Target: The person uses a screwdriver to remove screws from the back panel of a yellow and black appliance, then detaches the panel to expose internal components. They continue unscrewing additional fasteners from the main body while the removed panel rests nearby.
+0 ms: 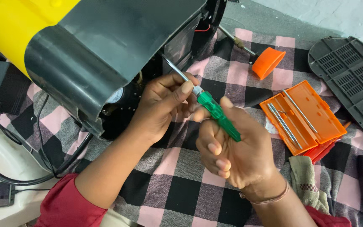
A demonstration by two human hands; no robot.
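1. The left hand (162,105) is curled, its thumb and fingertips pinching the metal shaft of the screwdriver (209,107) just beside the grey and yellow machine (106,46).
2. The right hand (236,147) is half closed, its thumb and palm cradling the green handle.
3. The screwdriver sits mid-scene above the checked cloth (181,176), tip reaching into the machine.
4. The open orange case (305,117) lies to the right.

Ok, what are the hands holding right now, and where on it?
A green-handled screwdriver. The right hand grips the green handle; the left hand pinches the metal collar and shaft near the handle, tip pointing into the grey-and-yellow machine.
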